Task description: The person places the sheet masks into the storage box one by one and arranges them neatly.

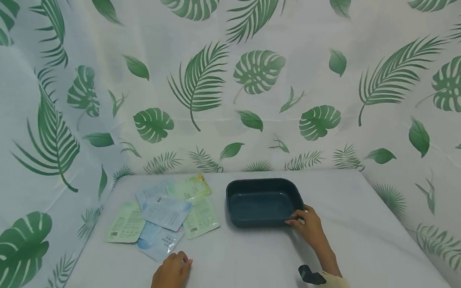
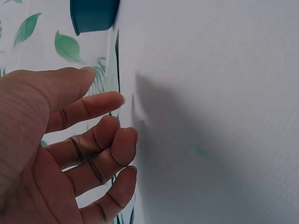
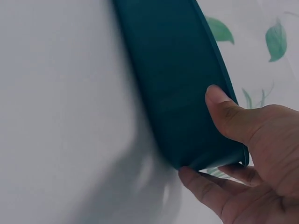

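Note:
A dark teal rectangular plastic bin stands on the white-covered table, its open top facing up. My right hand grips the bin's near right corner. In the right wrist view the thumb lies on the front wall of the bin, with the fingers round the corner. Loosely curled and holding nothing, my left hand is just below a pile of flat sachets. A blue sachet is nearest to it. On top of the pile lies a pale blue sachet; green sachets lie around it, partly overlapping.
White cloth covers the table. A leaf-printed curtain rises behind the table and along both sides. A black strap-like piece sits at the right wrist, by the sleeve.

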`<move>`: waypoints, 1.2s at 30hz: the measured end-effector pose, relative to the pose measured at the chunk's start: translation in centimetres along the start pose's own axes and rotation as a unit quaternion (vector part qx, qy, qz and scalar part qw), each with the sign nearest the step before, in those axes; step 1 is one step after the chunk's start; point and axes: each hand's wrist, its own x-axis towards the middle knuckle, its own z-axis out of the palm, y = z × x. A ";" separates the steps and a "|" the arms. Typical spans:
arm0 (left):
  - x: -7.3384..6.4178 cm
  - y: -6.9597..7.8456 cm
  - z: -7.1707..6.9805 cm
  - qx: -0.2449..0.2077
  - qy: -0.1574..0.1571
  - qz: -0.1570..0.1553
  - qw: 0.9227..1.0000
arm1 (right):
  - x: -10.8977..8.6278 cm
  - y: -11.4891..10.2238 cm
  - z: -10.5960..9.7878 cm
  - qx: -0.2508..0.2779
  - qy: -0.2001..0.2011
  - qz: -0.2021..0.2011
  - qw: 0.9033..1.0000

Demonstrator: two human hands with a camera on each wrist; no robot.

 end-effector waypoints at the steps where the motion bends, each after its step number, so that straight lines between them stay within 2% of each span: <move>1: 0.0 -0.1 -0.2 0.001 0.000 -0.006 1.000 | -0.3 -0.2 0.1 0.005 0.002 0.000 1.000; 6: 0.4 -0.5 -1.1 0.012 -0.009 -0.037 0.999 | -1.7 -1.0 0.5 0.012 0.003 -0.004 1.000; 13: 1.0 -1.4 -1.7 0.021 -0.011 -0.084 0.996 | -2.6 -1.6 0.8 0.004 -0.014 -0.010 1.000; 18: 1.2 -2.7 -2.0 0.019 -0.045 -0.144 0.988 | -3.6 -1.7 0.6 0.005 -0.045 0.004 0.999; 21: 1.5 -3.7 -2.4 0.005 -0.064 -0.190 0.980 | -3.8 -1.8 0.4 0.025 -0.068 0.008 0.997; 25: 2.1 -4.9 -2.7 -0.034 -0.042 -0.232 0.971 | -3.2 -1.9 0.5 0.048 -0.072 0.007 0.996; 29: 2.7 -6.1 -2.6 -0.069 -0.008 -0.253 0.965 | -2.4 -1.5 1.4 0.072 -0.071 0.010 0.995; 36: 4.1 -8.6 -3.4 -0.117 0.002 -0.280 0.953 | -2.6 -0.3 2.4 0.103 -0.072 0.055 0.991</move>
